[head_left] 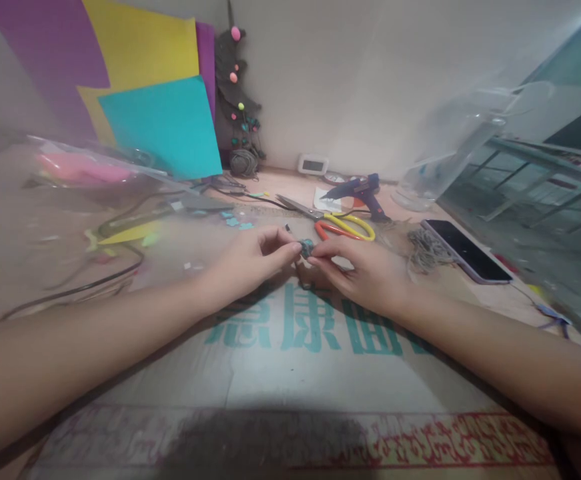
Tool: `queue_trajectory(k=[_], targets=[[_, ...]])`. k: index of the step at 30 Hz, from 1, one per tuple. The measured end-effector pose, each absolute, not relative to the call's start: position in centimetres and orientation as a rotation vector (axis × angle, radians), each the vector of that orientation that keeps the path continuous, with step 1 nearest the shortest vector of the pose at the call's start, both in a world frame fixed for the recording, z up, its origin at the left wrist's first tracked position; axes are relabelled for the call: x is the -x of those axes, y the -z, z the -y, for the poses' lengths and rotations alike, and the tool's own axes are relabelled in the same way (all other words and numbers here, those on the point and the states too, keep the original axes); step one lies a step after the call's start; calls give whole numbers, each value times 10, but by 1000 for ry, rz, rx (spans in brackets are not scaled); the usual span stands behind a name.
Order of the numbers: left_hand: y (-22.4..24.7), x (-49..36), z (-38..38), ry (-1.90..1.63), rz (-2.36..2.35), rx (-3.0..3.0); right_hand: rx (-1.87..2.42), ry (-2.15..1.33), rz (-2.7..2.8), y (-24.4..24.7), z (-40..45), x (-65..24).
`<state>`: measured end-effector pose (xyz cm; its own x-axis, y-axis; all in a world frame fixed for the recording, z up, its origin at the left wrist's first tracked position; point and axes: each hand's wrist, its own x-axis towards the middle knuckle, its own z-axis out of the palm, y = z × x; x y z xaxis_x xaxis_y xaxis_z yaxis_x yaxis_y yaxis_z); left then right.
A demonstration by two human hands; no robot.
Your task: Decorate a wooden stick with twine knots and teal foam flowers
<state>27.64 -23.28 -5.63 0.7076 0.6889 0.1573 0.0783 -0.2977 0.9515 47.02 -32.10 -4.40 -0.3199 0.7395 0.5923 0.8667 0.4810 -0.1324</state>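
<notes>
Between my two hands, just above a printed cardboard sheet (pixel 290 380), is a small teal and grey piece (pixel 307 248); its exact kind is too small to make out. My left hand (pixel 265 257) pinches it from the left between thumb and forefinger. From the right, the thumb and fingertips of my right hand (pixel 353 263) close on the same piece. A thin dark strand seems to hang below it. Scissors (pixel 343 225) with one yellow and one orange handle lie just beyond my hands, blades pointing left.
A dark blue glue gun (pixel 363 193) and a white display device (pixel 313 164) are at the back. To the right lie grey cord (pixel 427 248) and a phone (pixel 465 250). Coloured sheets (pixel 165 127) lean on the wall; a black cable (pixel 85 288) runs left. A clear jug (pixel 445 160) stands right.
</notes>
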Motion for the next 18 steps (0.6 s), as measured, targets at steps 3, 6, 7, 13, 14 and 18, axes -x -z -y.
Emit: queue_trajectory(k=[3,6,7,13,14,18], targets=[[59,-277,232,-671,-593,-1762,1376,283,2162,42,321,-470],[61,-276,231,-653,-551,-1743,1429,250,2179,41,321,-469],[61,-276,231,-644,-532,-1738,1438,240,2183,41,321,-469],[59,-274,231,-654,-567,-1830,1390,208,2211,43,319,-472],[58,-274,232,-658,-589,-1860,1379,199,2210,43,319,-473],[58,-272,236,-618,-646,-2014,1318,171,2151,45,318,-475]])
